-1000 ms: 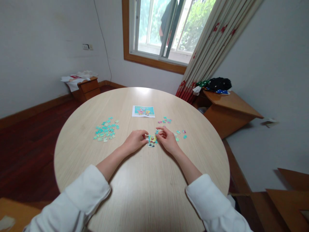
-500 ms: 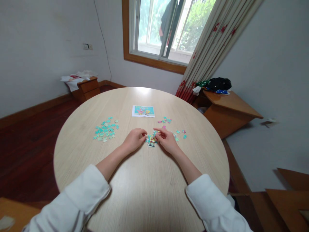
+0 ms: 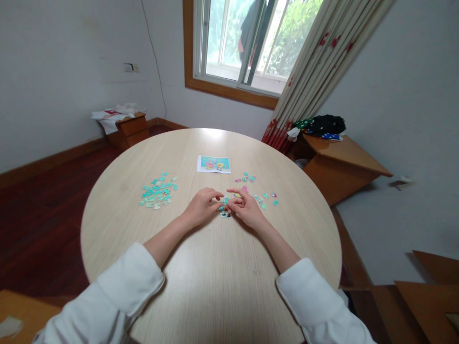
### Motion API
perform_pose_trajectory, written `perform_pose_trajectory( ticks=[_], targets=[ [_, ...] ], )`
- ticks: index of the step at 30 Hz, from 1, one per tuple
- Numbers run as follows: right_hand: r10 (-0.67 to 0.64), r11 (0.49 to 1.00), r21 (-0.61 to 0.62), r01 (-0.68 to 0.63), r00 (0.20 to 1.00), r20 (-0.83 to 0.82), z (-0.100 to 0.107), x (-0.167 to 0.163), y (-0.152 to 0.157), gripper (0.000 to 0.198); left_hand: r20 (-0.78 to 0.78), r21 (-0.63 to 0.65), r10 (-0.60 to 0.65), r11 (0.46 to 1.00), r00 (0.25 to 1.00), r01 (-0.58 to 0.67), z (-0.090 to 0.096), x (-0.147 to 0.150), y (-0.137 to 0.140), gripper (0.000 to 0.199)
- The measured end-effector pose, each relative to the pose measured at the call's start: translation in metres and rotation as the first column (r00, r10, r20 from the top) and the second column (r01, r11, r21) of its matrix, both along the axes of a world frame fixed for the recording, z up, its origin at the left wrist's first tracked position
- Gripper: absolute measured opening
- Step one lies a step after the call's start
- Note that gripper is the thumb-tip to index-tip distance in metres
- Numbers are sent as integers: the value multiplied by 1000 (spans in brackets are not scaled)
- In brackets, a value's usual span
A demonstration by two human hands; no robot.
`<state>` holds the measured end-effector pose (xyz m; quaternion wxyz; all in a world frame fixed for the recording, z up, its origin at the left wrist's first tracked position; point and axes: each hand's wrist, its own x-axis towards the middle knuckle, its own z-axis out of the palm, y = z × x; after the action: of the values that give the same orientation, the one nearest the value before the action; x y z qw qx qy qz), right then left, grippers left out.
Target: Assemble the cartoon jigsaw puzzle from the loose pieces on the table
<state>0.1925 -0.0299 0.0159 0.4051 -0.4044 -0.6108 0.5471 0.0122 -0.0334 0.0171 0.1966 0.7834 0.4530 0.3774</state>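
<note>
My left hand [image 3: 205,208] and my right hand [image 3: 246,209] meet over a small cluster of joined jigsaw puzzle pieces [image 3: 225,214] at the middle of the table. Thumb and fingers of each hand are bent in a pinch around teal jigsaw pieces [image 3: 225,200] there. My right index finger stretches out above. The fingers hide much of the cluster, so the exact edges of what each hand grips cannot be made out. Beyond the hands lies a reference picture [image 3: 214,164] with a pink and a yellow cartoon figure on teal.
A pile of loose teal pieces [image 3: 158,192] lies to the left on the round wooden table [image 3: 215,286]. Pink and teal pieces [image 3: 246,178] lie at the back right, with several more pieces [image 3: 275,202] farther right. A curtain [image 3: 308,71] hangs by the window.
My left hand has moved slightly right, its fingertips now close to those of my right hand over the cluster. More of the cluster is covered.
</note>
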Motion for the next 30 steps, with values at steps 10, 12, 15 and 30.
perform_pose_trajectory(
  ticks=[10,12,15,30],
  targets=[
    [20,1000,-13,-20,1000,-19,1,-1,0,48,-2,23,-11,1000,1000,11,0,0,0,15],
    [22,1000,-17,-23,999,-23,1,-1,0,48,4,25,-13,1000,1000,13,-1,0,1,16],
    [24,999,-24,-24,999,-31,0,-1,0,49,7,25,-16,1000,1000,15,-2,0,1,18],
    [2,1000,-22,-3,1000,-8,2,0,-1,48,-8,21,-14,1000,1000,14,0,0,1,14]
  ],
)
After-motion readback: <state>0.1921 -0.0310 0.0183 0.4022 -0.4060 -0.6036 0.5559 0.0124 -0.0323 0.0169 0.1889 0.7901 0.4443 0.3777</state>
